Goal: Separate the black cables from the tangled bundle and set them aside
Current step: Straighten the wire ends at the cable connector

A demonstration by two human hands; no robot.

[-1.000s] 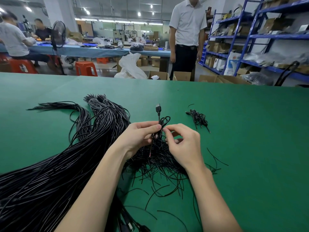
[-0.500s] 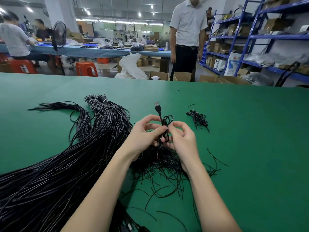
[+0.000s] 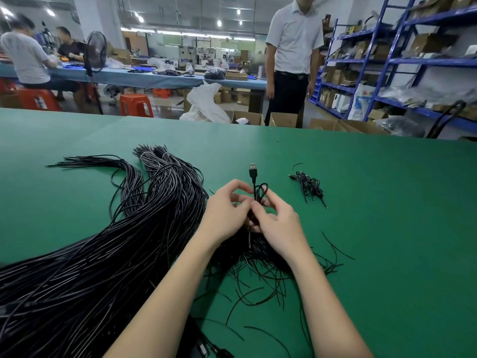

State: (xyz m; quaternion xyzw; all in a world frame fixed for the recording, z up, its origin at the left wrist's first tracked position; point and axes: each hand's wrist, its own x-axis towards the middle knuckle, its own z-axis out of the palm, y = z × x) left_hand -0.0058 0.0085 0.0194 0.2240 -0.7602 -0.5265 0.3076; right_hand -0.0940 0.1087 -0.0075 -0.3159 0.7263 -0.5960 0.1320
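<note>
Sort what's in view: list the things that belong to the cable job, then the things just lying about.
Job: left hand and right hand gripping the USB cable; big cable bundle; small set-aside pile.

Lying about: orange stool; white bag; cardboard boxes; fan.

There is a single view, from a wide-angle camera worn on the person's head. It looks forward and down across the green bench [image 3: 374, 228], with the near edge out of sight below the picture and the far edge running straight across its upper third. The camera sits close above the near part of the bench: both forearms enter from the bottom edge, and the left hand [image 3: 227, 213] and right hand [image 3: 277, 223] meet near the centre. Beyond the far edge the view reaches into the workshop, level with a standing person's torso [image 3: 294, 42]. Straight lines bow toward the picture's sides
</note>
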